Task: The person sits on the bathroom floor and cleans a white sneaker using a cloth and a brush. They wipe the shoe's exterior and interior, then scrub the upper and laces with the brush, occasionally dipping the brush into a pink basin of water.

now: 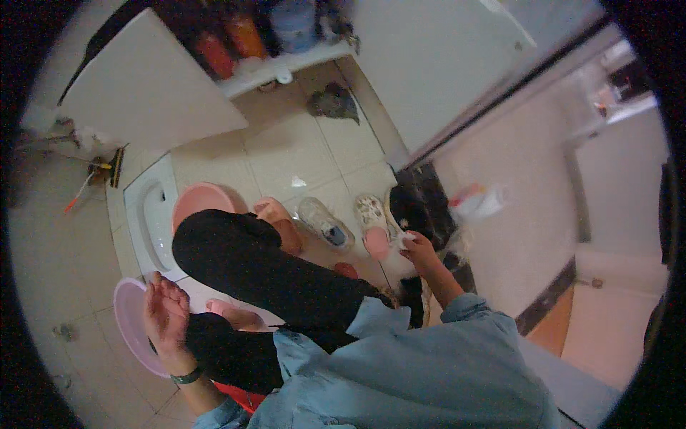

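A: Where do the hands stand?
B: The right hand (421, 252) pinches a small white scrap (406, 240) beside the dark shoe (409, 207) on the floor (275, 154). Tissue or cloth, I can't tell. The left hand (166, 314) is bare, palm turned up, fingers loosely curled, near the purple basin (127, 314).
A: So which step is this?
B: My guess is tending the row of shoes. The white shoe with a pink patch (369, 211) stands just left of the dark one, and the white shoe with a blue patch (319, 219) is further left.
A: What does the next move call for?
B: Probably a firm pinch on that scrap and a clear view of where it meets the shoe. Whether they touch is unclear here. The free left hand could reach over and steady the shoe.
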A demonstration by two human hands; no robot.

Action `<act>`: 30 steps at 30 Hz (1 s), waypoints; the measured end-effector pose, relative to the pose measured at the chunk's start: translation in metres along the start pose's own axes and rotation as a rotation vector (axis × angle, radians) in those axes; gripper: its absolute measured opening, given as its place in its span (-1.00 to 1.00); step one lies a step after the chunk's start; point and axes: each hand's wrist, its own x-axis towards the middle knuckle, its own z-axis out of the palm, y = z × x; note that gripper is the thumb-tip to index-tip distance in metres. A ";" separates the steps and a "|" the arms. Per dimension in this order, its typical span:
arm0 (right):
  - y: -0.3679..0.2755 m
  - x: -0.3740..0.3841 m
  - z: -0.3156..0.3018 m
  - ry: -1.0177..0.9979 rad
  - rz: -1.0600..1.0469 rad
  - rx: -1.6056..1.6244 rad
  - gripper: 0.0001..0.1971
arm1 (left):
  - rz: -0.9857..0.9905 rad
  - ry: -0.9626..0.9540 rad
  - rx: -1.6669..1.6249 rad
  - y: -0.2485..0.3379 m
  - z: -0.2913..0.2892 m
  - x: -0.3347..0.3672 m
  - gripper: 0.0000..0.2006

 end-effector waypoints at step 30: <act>-0.269 0.169 0.381 0.171 -1.609 -0.961 -0.80 | 0.081 0.505 -0.191 -0.015 -0.079 -0.035 -0.83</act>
